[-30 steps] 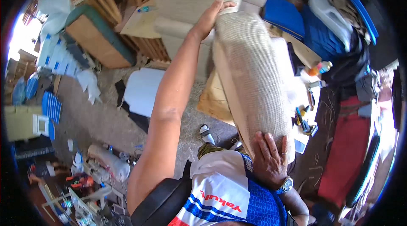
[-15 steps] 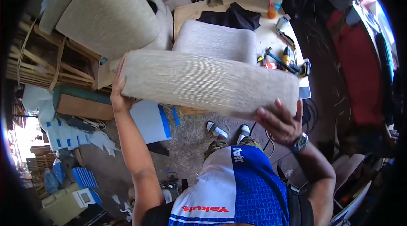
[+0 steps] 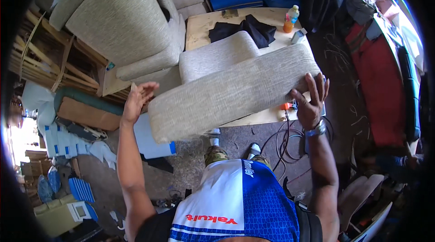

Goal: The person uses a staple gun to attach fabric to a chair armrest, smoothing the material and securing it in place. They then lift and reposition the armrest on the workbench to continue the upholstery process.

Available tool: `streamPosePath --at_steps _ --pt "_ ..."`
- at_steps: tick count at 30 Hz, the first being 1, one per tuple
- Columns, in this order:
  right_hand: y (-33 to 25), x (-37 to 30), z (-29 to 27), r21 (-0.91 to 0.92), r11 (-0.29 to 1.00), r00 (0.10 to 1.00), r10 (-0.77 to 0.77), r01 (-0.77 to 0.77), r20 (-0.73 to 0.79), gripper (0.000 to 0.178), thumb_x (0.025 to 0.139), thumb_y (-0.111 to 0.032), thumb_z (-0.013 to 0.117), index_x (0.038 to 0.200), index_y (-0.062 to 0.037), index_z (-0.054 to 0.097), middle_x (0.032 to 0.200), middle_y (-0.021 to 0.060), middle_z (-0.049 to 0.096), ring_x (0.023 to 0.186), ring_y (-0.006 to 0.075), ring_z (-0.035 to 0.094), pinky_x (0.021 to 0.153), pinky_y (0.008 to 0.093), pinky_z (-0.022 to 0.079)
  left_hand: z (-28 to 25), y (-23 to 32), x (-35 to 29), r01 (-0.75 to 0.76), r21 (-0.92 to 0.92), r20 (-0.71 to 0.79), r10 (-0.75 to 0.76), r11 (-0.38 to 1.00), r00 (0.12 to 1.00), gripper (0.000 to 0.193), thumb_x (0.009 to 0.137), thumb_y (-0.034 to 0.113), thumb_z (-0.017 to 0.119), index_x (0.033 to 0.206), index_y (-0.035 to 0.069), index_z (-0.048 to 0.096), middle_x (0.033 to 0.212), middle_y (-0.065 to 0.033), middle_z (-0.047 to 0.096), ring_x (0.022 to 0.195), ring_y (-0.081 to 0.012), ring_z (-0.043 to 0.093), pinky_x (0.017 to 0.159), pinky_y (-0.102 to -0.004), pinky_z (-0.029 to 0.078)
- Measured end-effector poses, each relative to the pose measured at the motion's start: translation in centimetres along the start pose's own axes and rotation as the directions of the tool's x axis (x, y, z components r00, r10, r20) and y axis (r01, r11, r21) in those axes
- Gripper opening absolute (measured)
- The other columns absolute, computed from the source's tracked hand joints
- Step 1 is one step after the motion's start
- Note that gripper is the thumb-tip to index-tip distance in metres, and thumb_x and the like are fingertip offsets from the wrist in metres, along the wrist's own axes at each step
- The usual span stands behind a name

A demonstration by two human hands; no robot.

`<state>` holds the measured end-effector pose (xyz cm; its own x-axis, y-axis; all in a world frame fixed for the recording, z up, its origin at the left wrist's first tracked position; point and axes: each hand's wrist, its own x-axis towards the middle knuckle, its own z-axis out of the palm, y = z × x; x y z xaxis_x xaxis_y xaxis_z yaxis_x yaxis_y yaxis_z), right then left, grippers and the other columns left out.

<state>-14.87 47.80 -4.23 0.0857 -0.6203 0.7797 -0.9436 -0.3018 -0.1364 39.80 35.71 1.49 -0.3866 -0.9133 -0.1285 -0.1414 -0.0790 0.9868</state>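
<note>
A long padded piece (image 3: 235, 90), covered in beige-grey woven fabric, lies slanted across the front of me, its right end farther away. My right hand (image 3: 311, 101) grips that right end, thumb and fingers spread over the near edge. My left hand (image 3: 139, 101) is off the piece, just beyond its left end, with fingers apart and nothing in them. Behind the long piece, a second beige padded piece (image 3: 217, 56) rests on the wooden table (image 3: 199, 26), partly covered by it. How much the table supports the long piece is hidden.
Black cloth (image 3: 247, 31), a bottle of orange liquid (image 3: 291, 19) and a small box (image 3: 297, 37) are on the table. A beige sofa section (image 3: 120, 19) stands at left. Looped hoses (image 3: 290, 140) lie on the floor beside my feet. A red padded panel (image 3: 376, 88) stands at right.
The long padded piece has swung, its left end nearer me and its right end farther away. My left hand has let go of it; my right hand stays on the right end.
</note>
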Motion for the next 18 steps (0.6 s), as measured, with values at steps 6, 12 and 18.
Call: streamPosePath --at_steps 6,12,18 --pt "-5.2 -1.1 1.0 0.100 0.937 0.928 0.345 -0.334 -0.141 0.036 0.088 -0.002 0.062 0.113 -0.0239 0.074 0.147 0.0186 0.049 0.142 0.0406 0.037 0.116 0.0523 0.026 6.1 -1.2 7.6 0.477 -0.223 0.663 -0.226 0.850 0.713 0.091 0.096 0.070 0.035 0.153 0.000 0.027 0.154 -0.0180 0.035 0.144 -0.0241 0.031 0.119 -0.0419 0.026" --pt "-11.8 0.1 1.7 0.812 0.320 0.309 0.933 -0.488 -0.182 0.033 0.104 -0.015 0.046 0.131 -0.0023 0.059 0.139 0.0154 0.056 0.122 0.0278 0.059 0.103 0.0397 0.046 13.4 -6.5 13.6 0.527 -0.164 0.887 -0.110 0.834 0.449 0.086 0.099 0.066 0.027 0.157 0.004 0.015 0.160 -0.0167 0.023 0.147 -0.0259 0.026 0.120 -0.0425 0.024" --pt "-14.6 4.4 1.6 0.814 -0.056 -0.051 0.998 -0.578 0.032 0.057 0.106 -0.047 0.036 0.125 0.0017 0.058 0.112 0.0142 0.068 0.097 0.0200 0.067 0.084 0.0338 0.054 18.5 -3.6 16.7 0.362 -0.325 0.902 0.172 0.874 0.397 0.085 0.100 0.065 0.024 0.158 0.006 0.004 0.163 -0.0177 0.013 0.151 -0.0286 0.017 0.121 -0.0414 0.020"
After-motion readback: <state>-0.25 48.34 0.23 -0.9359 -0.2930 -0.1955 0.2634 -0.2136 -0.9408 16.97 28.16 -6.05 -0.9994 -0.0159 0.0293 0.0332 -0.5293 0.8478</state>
